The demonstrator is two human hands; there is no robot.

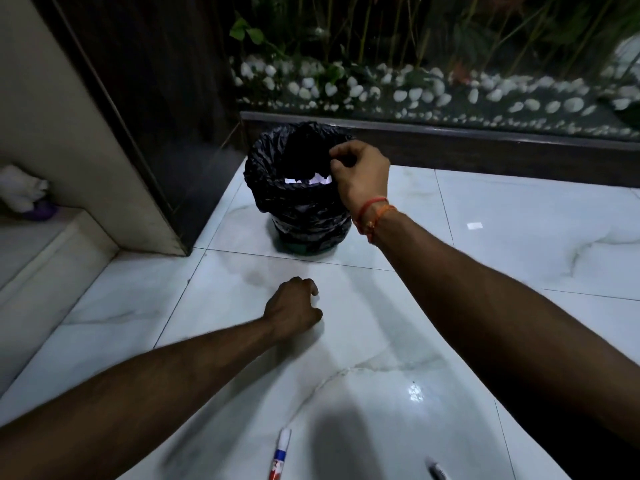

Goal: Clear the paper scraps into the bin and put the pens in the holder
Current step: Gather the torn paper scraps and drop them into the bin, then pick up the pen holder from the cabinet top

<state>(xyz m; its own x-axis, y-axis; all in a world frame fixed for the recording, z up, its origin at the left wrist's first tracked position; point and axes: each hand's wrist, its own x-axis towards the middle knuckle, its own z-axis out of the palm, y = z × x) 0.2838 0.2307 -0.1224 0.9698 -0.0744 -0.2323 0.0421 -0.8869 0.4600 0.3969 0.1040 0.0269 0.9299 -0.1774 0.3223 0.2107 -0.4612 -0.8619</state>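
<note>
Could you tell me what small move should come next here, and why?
Probably move the right hand from the bin to the paper scrap on the tiles to its right; white paper already lies in the bin, while that scrap lies outside.

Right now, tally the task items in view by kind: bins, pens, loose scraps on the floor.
Bin: 1
Pens: 2 (white pen, dark pen)
Floor scrap: 1
Total: 4
White paper shows inside the bin, but its pieces cannot be counted.
</note>
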